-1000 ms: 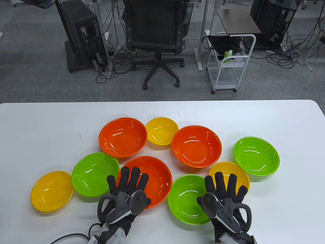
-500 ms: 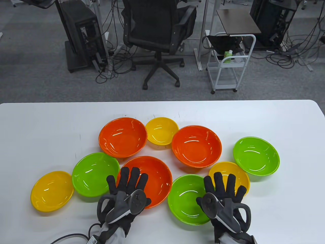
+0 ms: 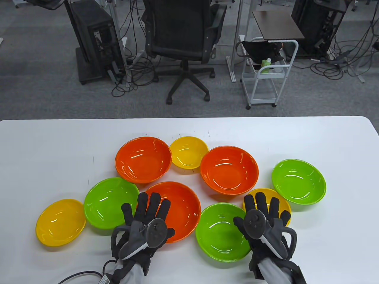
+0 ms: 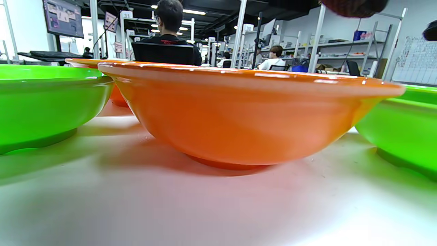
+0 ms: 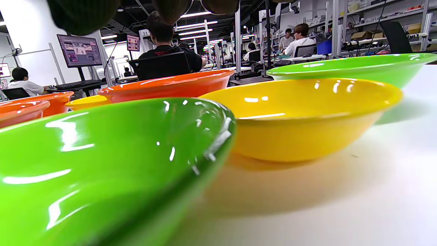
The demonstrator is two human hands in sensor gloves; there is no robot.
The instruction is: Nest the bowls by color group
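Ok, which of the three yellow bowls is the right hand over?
The near-right yellow bowl, between two green bowls; the right hand hovers spread above it. The other yellow bowls sit far left and at the back.

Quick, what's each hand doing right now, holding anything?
Left hand: open, fingers spread above the near orange bowl, holding nothing.
Right hand: open, fingers spread above the yellow bowl, holding nothing.

The right hand has shifted farther over the yellow bowl.
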